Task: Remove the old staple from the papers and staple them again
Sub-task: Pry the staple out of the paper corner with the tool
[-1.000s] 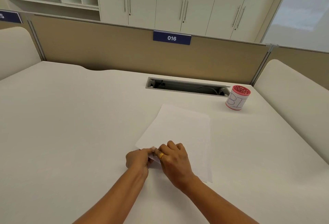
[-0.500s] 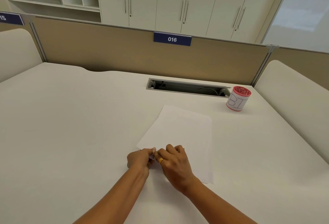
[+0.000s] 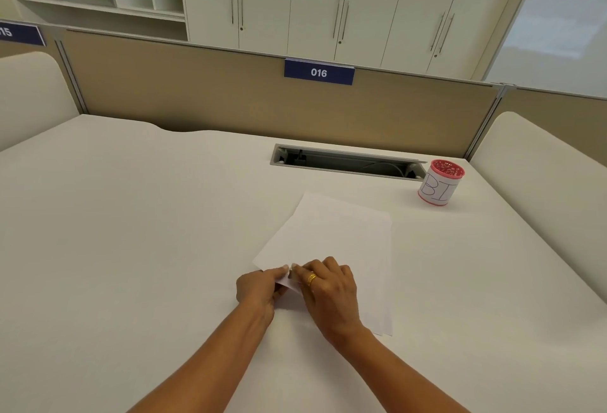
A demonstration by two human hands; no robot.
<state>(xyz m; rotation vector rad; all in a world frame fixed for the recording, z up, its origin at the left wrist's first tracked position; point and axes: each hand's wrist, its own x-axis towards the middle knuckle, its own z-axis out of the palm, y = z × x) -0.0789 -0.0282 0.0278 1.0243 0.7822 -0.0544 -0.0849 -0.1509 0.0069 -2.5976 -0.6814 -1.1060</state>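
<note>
My left hand (image 3: 258, 291) and right hand (image 3: 330, 292) are close together at the near left corner of the papers (image 3: 338, 235), fingertips almost meeting. The left pinches that corner between thumb and curled fingers, and the corner is bent up a little off the desk (image 3: 131, 232). The right, with a gold ring (image 3: 311, 278) on one finger, has its fingers curled down onto the same corner from the other side and grips it too; its palm lies over the near part of the sheets. I cannot make out the staple: it is too small and sits under my fingertips. Both forearms come in from the bottom edge of the view and meet over the corner.

The papers lie flat on the desk ahead of me, turned at an angle, with the far edge pointing toward the slot (image 3: 345, 164) cut into the desktop. A dark cable shows inside the slot. Just right of the slot stands a cup (image 3: 441, 182) with a pink rim and base, its white side marked with large handwritten letters. It is well apart from the papers.

Behind the desk runs a tan partition (image 3: 197, 97) with a blue tag (image 3: 319, 72) reading 016. Pale cabinets (image 3: 295, 2) with long handles fill the wall beyond it.
</note>
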